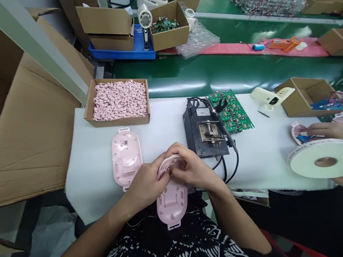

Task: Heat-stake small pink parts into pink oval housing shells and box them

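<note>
At the table's near edge, my left hand [147, 180] grips the left rim of a pink plastic housing shell [172, 203], its fingers closed. My right hand [192, 167] closes round the upper right side of the same shell, thumb pressed inside. The hollow, ribbed inner side faces up, and a strap-like loop sticks out at the bottom end. Whether the curved rim between my fingers belongs to a second piece, I cannot tell. Another pink shell [127, 157] lies inner side up on the white table, left of my hands. Any small part under my fingertips is hidden.
A box of small pink parts [119, 99] stands behind the left shell. A black soldering device [204, 130] with cables and green circuit boards [231, 111] are to the right. A co-worker's hands [333, 132] are near a large tape roll [310, 171].
</note>
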Motion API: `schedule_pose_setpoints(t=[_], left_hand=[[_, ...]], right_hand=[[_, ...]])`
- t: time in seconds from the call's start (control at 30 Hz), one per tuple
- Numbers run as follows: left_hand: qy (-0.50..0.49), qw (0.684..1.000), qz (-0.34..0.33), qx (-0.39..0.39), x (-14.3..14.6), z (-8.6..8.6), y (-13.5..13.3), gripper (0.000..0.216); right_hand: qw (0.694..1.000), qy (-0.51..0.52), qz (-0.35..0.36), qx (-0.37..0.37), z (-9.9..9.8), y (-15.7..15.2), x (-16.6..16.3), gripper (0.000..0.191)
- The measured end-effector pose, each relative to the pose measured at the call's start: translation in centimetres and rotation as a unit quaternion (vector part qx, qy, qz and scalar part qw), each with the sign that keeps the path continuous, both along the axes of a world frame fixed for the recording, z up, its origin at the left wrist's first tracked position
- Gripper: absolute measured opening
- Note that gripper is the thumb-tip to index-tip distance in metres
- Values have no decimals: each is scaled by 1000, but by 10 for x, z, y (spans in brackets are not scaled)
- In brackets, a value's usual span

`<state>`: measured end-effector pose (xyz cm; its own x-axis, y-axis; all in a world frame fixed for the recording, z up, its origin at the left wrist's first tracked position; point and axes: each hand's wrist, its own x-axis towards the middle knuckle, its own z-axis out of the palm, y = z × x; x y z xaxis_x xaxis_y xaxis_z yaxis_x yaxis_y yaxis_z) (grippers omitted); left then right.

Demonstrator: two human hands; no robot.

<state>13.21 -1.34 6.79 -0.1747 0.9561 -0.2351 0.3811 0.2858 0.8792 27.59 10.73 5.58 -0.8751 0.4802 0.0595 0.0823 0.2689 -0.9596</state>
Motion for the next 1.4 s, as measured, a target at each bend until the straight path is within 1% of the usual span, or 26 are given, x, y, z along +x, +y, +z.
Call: schedule_pose_setpoints(t=[0.23, 0.33, 0.5, 0.7, 1.0, 1.13, 1.2, 1.27, 1.3, 1.33, 1.37, 1.4], left_hand=[[17, 1000, -3, 9, 4, -6, 2, 45], [4, 1000, -12, 1, 3, -7, 1, 49], [1, 1000, 2, 8, -1, -6, 0, 50], [-16, 1000, 24, 3, -3, -4, -1, 49], [2, 1000, 28, 6, -3, -11, -2, 50], [-25, 999, 22, 8, -5, -10, -1, 49], [-41, 999, 29, 1, -5, -12, 1, 50], [-73, 997, 41, 2, -5, -17, 3, 50], [-93, 994, 51, 1, -4, -20, 3, 50], [-112, 992, 66, -1, -3, -23, 3, 51], [-128, 988, 84, -6, -2, -25, 3, 53], [-143, 984, 104, -11, -2, -28, 3, 57]], right_hand=[[999, 4, -8, -34, -3, 2, 7, 38], [999, 6, -17, -49, -4, 2, 8, 39], [999, 19, -9, -43, -4, 1, 4, 44], [999, 14, 3, -43, -3, -1, 1, 41], [999, 17, 5, -33, -7, 0, 0, 44], [1000, 4, -3, -12, -5, -4, -2, 41], [1000, -12, 1, 24, 0, -2, 3, 46], [997, -32, 9, 72, 6, 10, 16, 53], [995, -34, -6, 93, 9, 19, 25, 53], [992, -31, -49, 111, 12, 31, 37, 50], [984, -29, -116, 129, 13, 44, 50, 45], [969, -34, -195, 149, 14, 58, 62, 41]])
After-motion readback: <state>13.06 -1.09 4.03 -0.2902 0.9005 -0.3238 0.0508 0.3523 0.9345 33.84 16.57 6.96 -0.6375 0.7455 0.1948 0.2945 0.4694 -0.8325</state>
